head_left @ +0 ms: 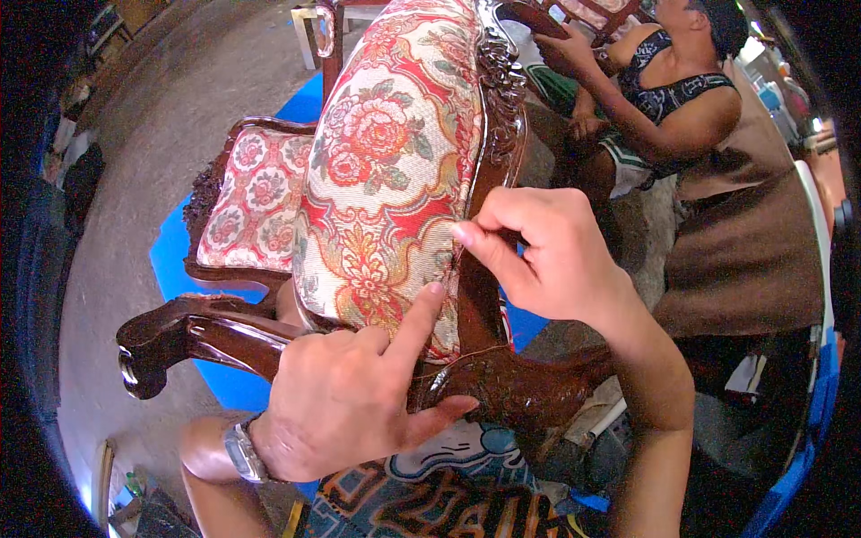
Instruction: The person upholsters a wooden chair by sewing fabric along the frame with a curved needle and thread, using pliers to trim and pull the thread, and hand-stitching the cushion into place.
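In front of me is a dark, glossy carved wooden chair frame (504, 134) with a padded panel (377, 143) in cream and red floral fabric. My left hand (345, 399) lies over the panel's lower end. Its index finger stretches out and touches the fabric near the right edge, and its thumb is spread apart. Just above that fingertip, my right hand (552, 255) pinches thumb and fingers together at the seam between fabric and wood. Whatever sits in the pinch is too small to make out. A thin strand (484, 351) crosses the wood below.
A curved wooden arm (233, 345) juts out to the left. Beyond it stands a smaller seat (256, 197) in matching fabric, over a blue sheet (175, 247). At the upper right a seated person (682, 99) handles another wooden piece. Brown cloth (744, 260) hangs at the right.
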Available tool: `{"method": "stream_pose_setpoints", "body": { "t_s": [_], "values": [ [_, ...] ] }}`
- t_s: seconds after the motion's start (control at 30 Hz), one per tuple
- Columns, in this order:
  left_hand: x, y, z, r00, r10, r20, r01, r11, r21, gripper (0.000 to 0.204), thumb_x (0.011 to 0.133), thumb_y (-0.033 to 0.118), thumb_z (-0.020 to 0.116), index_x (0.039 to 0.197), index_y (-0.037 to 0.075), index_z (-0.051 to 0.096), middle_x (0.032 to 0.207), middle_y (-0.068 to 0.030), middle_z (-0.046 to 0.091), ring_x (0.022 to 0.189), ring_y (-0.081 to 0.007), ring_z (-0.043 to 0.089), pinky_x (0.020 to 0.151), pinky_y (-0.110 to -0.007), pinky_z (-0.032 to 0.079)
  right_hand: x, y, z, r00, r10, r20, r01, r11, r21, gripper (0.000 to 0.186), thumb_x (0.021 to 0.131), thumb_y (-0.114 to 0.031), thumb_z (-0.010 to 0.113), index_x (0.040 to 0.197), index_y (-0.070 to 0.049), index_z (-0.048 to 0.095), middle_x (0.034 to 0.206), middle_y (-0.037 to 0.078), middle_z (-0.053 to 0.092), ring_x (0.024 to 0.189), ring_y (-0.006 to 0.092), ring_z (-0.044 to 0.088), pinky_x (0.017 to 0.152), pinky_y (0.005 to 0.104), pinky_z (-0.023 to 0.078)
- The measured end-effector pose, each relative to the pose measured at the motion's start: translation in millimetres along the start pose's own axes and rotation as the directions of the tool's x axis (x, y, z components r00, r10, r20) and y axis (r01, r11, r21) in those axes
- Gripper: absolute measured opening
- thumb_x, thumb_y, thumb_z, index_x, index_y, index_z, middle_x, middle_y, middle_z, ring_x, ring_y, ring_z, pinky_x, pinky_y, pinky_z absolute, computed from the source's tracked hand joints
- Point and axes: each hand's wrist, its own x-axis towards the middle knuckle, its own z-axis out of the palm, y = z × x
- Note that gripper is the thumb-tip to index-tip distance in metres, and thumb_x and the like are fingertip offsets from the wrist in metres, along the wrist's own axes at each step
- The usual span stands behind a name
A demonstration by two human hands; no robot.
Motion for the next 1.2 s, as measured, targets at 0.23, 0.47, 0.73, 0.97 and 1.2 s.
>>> {"method": "stream_pose_setpoints", "body": {
  "t_s": [0.23, 0.47, 0.73, 0.97, 1.2],
  "values": [
    [0, 0, -1, 1.000, 0.003, 0.003, -0.003, 1.000, 0.010, 0.086, 0.064, 0.051, 0.077, 0.129, 0.002, 0.047, 0.060, -0.0102, 0.060, 0.052, -0.0281, 0.062, 0.050, -0.038, 0.051, -1, -2, 2, 0.942, 0.313, 0.122, -0.333, 0.916, 0.225, 0.020, 0.084, -0.015, 0.064, 0.073, 0.000, 0.057, 0.059, 0.017, 0.054, 0.052, 0.0316, 0.058, 0.049, 0.0358, 0.043],
    [2, -1, -2, 0.999, -0.006, 0.037, 0.007, 1.000, -0.029, 0.087, 0.065, 0.052, 0.076, 0.130, 0.002, 0.047, 0.061, -0.0112, 0.061, 0.052, -0.0298, 0.061, 0.050, -0.039, 0.050, -4, -3, 9, 0.975, 0.214, 0.055, -0.220, 0.963, 0.158, 0.015, 0.083, -0.010, 0.067, 0.074, 0.000, 0.060, 0.063, 0.011, 0.059, 0.053, 0.0129, 0.056, 0.050, 0.0266, 0.043],
    [-3, 1, 2, 1.000, -0.018, -0.010, 0.017, 1.000, -0.010, 0.087, 0.064, 0.051, 0.077, 0.129, 0.002, 0.047, 0.064, -0.0117, 0.062, 0.055, -0.0290, 0.063, 0.053, -0.038, 0.051, -14, -6, 15, 0.979, -0.039, -0.201, 0.020, 0.995, -0.098, 0.011, 0.077, -0.006, 0.072, 0.078, -0.002, 0.061, 0.068, 0.010, 0.062, 0.057, 0.0225, 0.061, 0.052, 0.0300, 0.047],
    [-2, 1, 0, 1.000, 0.001, -0.010, -0.001, 1.000, -0.005, 0.085, 0.064, 0.051, 0.077, 0.130, 0.005, 0.048, 0.068, -0.0103, 0.062, 0.056, -0.0280, 0.063, 0.053, -0.037, 0.051, -14, 2, 18, 0.960, -0.144, -0.239, 0.125, 0.988, -0.093, 0.016, 0.073, -0.004, 0.075, 0.077, -0.004, 0.060, 0.067, 0.008, 0.061, 0.056, 0.0241, 0.059, 0.049, 0.0314, 0.046],
    [-2, 2, 1, 1.000, -0.005, -0.011, 0.005, 1.000, 0.005, 0.082, 0.065, 0.048, 0.077, 0.129, 0.006, 0.049, 0.065, -0.0091, 0.060, 0.055, -0.0272, 0.062, 0.052, -0.037, 0.050, -18, 3, 20, 0.979, -0.089, -0.184, 0.071, 0.992, -0.102, 0.020, 0.079, -0.011, 0.068, 0.074, -0.006, 0.050, 0.062, 0.011, 0.053, 0.056, 0.0306, 0.056, 0.049, 0.0399, 0.044]
  ]
}}
